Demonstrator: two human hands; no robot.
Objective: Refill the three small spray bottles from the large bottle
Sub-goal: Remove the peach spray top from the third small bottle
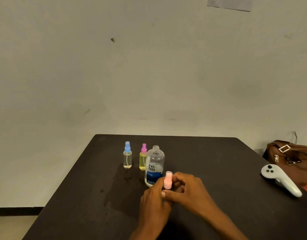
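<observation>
The large clear bottle with a blue label stands uncapped in the middle of the dark table. To its left stand a yellow spray bottle with a magenta top and a clear spray bottle with a blue top. In front of the large bottle, my left hand and my right hand close together around a third small spray bottle; only its pale pink top shows above my fingers. The bottle's body is hidden by my hands.
A white handheld controller lies near the table's right edge. A brown bag sits beyond that edge. Wet patches darken the table in front of the small bottles. A bare wall rises behind the table.
</observation>
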